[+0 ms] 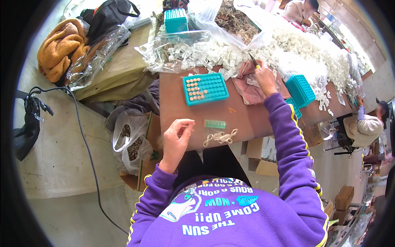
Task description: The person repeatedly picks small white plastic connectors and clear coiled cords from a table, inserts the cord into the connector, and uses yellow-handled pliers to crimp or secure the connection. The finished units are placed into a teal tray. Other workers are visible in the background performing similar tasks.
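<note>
My right hand (265, 80) is closed round a yellow-handled tool with a dark pointed tip (257, 66), above a folded pink cloth (247, 88). Whether the tool is a knife or pliers I cannot tell. At the table's near edge my left hand (177, 140) has thumb and fingers pressed together; anything between them is too small to make out. Ahead of it lies a teal tray (216, 98) with round wells, its left part filled with small round tan pieces. Between my hands are a small clear green strip (215, 124) and a loose bundle of beige cord loops (221, 137).
White plastic pieces (296, 53) heap along the table's far side, beside a bag of brown loops (236, 24). Teal racks (302, 90) stand right, another teal box (176, 20) far left. Below left is a carton with bagged pieces (133, 142). Other people (366, 129) sit farther off.
</note>
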Demonstrator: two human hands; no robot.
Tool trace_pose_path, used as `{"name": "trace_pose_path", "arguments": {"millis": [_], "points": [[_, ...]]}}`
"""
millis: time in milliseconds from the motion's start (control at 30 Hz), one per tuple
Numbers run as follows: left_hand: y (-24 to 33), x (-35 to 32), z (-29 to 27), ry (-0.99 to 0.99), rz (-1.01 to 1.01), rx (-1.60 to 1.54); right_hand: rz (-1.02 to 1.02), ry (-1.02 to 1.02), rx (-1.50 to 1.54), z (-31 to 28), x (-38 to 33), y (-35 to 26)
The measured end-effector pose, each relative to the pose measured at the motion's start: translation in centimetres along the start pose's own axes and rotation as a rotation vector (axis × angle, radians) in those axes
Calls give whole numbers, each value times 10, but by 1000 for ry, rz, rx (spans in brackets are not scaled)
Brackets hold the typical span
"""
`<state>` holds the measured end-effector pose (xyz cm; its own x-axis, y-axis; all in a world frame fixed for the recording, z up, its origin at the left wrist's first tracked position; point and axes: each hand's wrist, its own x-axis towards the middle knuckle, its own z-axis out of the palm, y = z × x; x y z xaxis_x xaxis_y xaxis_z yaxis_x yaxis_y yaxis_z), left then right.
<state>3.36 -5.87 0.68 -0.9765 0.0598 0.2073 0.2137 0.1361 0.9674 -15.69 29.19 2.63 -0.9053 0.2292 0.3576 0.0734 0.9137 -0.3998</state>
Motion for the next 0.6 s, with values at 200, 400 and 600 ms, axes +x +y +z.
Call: {"name": "trace_pose_path", "arguments": {"millis": [200, 400, 600], "points": [[40, 12, 4, 5, -18, -136, 124, 119, 277, -61, 14, 14], [114, 28, -3, -284, 506, -111, 163, 5, 1230, -123, -47, 1], [99, 39, 30, -304, 518, 109, 375, 45, 1778, -106, -128, -13]]}}
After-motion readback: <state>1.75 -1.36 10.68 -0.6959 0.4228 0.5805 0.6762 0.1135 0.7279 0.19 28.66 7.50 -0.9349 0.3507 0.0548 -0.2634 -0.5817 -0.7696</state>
